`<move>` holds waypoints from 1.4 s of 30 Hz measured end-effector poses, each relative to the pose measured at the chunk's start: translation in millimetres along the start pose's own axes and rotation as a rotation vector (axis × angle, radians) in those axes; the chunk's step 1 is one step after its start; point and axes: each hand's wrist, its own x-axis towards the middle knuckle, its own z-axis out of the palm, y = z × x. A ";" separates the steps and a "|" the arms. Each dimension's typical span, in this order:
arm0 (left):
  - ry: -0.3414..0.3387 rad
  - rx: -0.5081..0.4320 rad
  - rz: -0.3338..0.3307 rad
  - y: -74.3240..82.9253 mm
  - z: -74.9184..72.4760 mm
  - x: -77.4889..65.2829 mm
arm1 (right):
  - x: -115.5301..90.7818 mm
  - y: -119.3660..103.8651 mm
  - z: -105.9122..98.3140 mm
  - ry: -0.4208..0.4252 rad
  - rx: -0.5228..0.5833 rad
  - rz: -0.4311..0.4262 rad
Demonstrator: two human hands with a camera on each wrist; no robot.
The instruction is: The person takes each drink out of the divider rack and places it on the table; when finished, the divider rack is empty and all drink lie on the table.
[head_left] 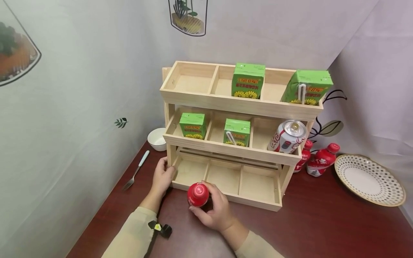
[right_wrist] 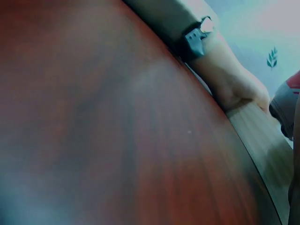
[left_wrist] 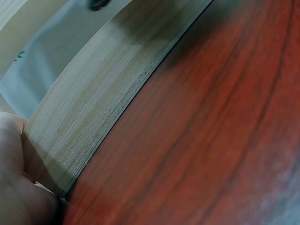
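A three-tier wooden shelf rack (head_left: 226,201) stands on the dark red table. At its lower left corner my left hand (head_left: 162,175) grips the end of the bottom tier; in the left wrist view that hand (left_wrist: 21,178) shows at the end of the pale front board (left_wrist: 93,103). My right hand (head_left: 217,208) holds a small red-capped bottle (head_left: 197,194) upright, fingers and thumb around its right side, in front of the bottom tier. Part of the bottle (right_wrist: 283,105) appears at the right edge of the right wrist view. The bottom tier's three compartments hold nothing.
Green drink cartons (head_left: 248,80) stand in the upper two tiers, with a white can (head_left: 288,137) at the middle tier's right. Two red bottles (head_left: 322,160) and a dotted plate (head_left: 369,179) are right of the rack. A bowl (head_left: 157,139) and fork (head_left: 137,170) lie left.
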 end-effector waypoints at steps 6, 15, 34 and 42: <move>-0.006 0.004 0.001 0.7 0.3 -0.1 | -10.7 -7.7 -12.4 -0.017 0.076 0.071; -0.008 0.026 -0.006 -0.1 -1.5 0.5 | -16.4 -18.3 -43.8 -0.045 0.092 0.180; -0.017 0.061 -0.025 30.1 0.2 -8.6 | -49.4 -10.5 -120.0 -0.126 -0.003 0.352; 0.014 0.044 -0.011 0.7 -0.5 -0.8 | -62.1 -11.9 -146.4 -0.117 -0.093 0.405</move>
